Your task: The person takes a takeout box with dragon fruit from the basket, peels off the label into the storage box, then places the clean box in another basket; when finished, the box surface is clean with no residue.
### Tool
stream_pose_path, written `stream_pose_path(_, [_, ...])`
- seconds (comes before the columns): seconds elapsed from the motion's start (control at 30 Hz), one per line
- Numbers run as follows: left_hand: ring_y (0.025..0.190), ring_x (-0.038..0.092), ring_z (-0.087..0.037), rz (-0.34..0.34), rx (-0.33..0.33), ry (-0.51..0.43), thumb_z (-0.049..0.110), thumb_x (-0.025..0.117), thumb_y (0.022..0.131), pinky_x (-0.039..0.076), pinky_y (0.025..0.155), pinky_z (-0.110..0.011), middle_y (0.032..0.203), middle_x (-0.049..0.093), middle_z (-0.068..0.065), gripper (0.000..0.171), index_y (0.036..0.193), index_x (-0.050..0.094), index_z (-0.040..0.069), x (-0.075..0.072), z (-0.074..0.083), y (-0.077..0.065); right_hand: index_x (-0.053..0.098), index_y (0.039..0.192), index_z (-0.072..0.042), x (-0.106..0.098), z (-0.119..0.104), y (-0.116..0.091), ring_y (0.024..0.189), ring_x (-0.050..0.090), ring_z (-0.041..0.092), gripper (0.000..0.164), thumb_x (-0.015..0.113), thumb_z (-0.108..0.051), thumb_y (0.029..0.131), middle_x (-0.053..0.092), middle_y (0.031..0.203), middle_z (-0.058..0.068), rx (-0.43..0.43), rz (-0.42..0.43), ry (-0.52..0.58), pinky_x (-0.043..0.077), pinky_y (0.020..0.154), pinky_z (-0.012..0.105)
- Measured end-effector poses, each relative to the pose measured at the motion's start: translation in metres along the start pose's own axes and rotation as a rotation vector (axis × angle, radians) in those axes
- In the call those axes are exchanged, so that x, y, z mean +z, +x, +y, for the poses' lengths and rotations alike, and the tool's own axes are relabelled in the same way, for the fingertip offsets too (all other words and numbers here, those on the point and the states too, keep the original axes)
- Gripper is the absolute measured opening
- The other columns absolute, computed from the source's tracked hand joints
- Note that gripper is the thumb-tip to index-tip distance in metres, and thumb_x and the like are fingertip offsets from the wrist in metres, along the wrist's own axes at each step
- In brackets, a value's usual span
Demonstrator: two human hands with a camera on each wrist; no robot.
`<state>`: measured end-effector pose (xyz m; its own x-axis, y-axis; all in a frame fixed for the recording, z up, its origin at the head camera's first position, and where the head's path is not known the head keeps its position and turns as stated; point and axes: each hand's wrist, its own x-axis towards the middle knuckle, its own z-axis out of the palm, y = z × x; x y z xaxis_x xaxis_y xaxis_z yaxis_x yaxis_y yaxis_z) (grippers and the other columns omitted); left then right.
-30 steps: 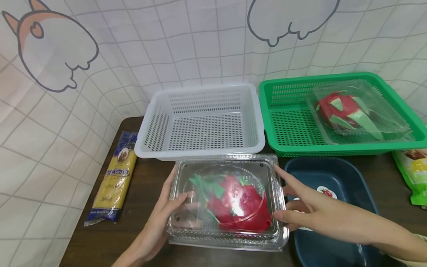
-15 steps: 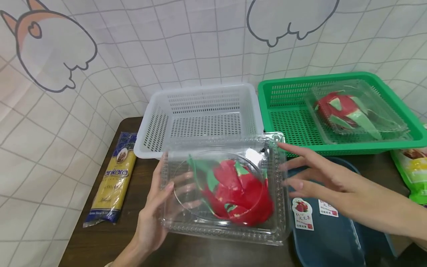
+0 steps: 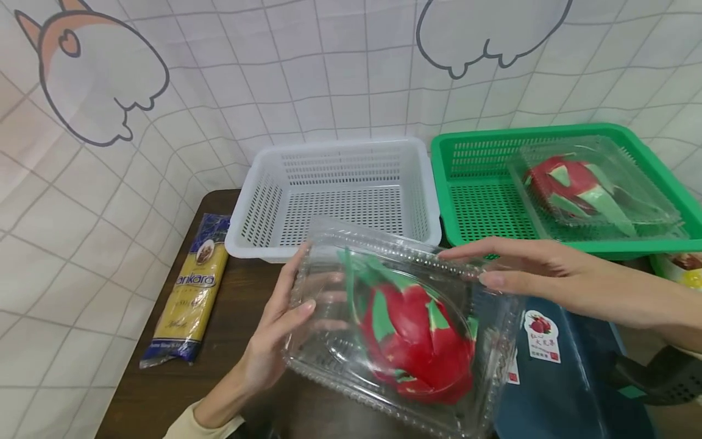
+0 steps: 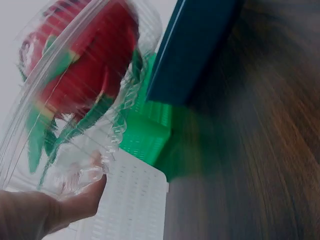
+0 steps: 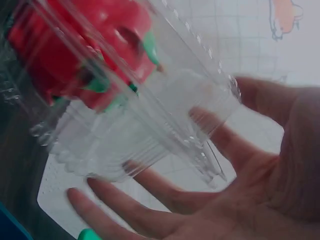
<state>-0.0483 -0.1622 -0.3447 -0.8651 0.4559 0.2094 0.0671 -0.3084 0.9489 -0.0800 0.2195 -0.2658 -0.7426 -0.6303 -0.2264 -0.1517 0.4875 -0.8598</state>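
A clear plastic clamshell box [image 3: 329,350] with a red dragon fruit [image 3: 419,341] with green scales inside is held up in front of me, tilted. My left hand [image 3: 274,341] grips its left side, thumb on top and fingers beneath, seen through the plastic. At the upper right corner, my right hand [image 3: 554,277] holds the edge between thumb and fingers. The right wrist view shows that hand's fingers [image 5: 165,192] spread behind the box. Dragon-fruit stickers [image 3: 542,335] lie on a dark blue tray [image 3: 581,378], partly behind the box and right arm.
A white basket [image 3: 334,251] stands behind the box. To its right, a green basket [image 3: 482,140] holds another clamshell box [image 3: 647,213] with a dragon fruit. A yellow pasta packet [image 3: 186,299] lies at left on the dark wooden table [image 3: 137,396]. A bag [image 3: 680,268] shows at far right.
The box has turned clockwise and tilted, its right side swinging lower. My right hand came away from the right side and now holds the upper right corner.
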Motion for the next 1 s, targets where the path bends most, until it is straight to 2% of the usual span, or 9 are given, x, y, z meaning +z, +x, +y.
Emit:
stream_pose_path(0.13, [0.128,0.059,-0.031,-0.049,0.002,0.02,0.0,0.035,0.099,0.058,0.094,-0.054,0.15,0.046,-0.022,0.077,0.169,0.013,0.023,0.001,-0.003,0.005,0.045,0.156,-0.043,0.005,-0.006,0.006,0.145,0.04,0.035,0.054,0.061,-0.026,0.106,0.04,0.162,-0.008,-0.017,-0.088,0.017,0.053,0.096,0.061])
stream_pose_path(0.3, [0.13,0.056,-0.035,-0.113,-0.033,0.061,0.003,0.038,0.099,0.057,0.093,-0.059,0.152,0.04,-0.028,0.077,0.169,0.014,0.022,0.001,-0.004,0.011,0.038,0.16,-0.043,0.016,-0.008,0.013,0.148,0.036,0.039,0.065,0.066,-0.027,0.103,0.034,0.167,-0.004,-0.044,-0.139,0.068,0.054,0.096,0.062])
stream_pose_path(0.53, [0.131,0.056,-0.041,-0.216,-0.13,0.146,0.008,0.044,0.101,0.056,0.095,-0.06,0.153,0.04,-0.026,0.074,0.168,0.019,0.023,-0.004,-0.001,0.025,0.023,0.166,-0.042,0.041,0.004,0.023,0.153,0.024,0.049,0.081,0.069,-0.03,0.099,0.02,0.173,0.004,-0.109,-0.124,0.18,0.054,0.094,0.066])
stream_pose_path(0.63, [0.131,0.055,-0.042,-0.263,-0.19,0.166,0.012,0.044,0.101,0.056,0.095,-0.059,0.154,0.04,-0.023,0.072,0.168,0.018,0.024,-0.006,0.001,0.03,0.021,0.166,-0.043,0.05,0.009,0.025,0.153,0.021,0.051,0.083,0.068,-0.033,0.099,0.018,0.173,0.006,-0.089,-0.104,0.214,0.054,0.094,0.067])
stream_pose_path(0.73, [0.131,0.054,-0.042,-0.306,-0.245,0.159,0.015,0.044,0.102,0.056,0.094,-0.058,0.154,0.039,-0.024,0.072,0.168,0.016,0.024,-0.009,0.003,0.036,0.019,0.166,-0.042,0.055,0.012,0.025,0.149,0.028,0.052,0.082,0.065,-0.032,0.1,0.014,0.173,0.01,-0.056,-0.1,0.281,0.059,0.089,0.06])
stream_pose_path(0.87, [0.133,0.053,-0.042,-0.352,-0.306,0.137,0.017,0.043,0.104,0.057,0.094,-0.058,0.157,0.036,-0.025,0.071,0.169,0.013,0.025,-0.011,0.004,0.042,0.017,0.167,-0.042,0.058,0.014,0.023,0.137,0.047,0.047,0.077,0.06,-0.031,0.103,0.012,0.172,0.014,-0.015,-0.096,0.35,0.064,0.081,0.048])
stream_pose_path(1.0, [0.136,0.05,-0.042,-0.368,-0.334,0.138,0.017,0.044,0.106,0.057,0.096,-0.057,0.158,0.035,-0.023,0.071,0.169,0.013,0.028,-0.011,0.003,0.045,0.017,0.167,-0.04,0.058,0.017,0.02,0.135,0.048,0.046,0.075,0.058,-0.03,0.105,0.011,0.172,0.015,0.006,-0.055,0.344,0.064,0.079,0.047])
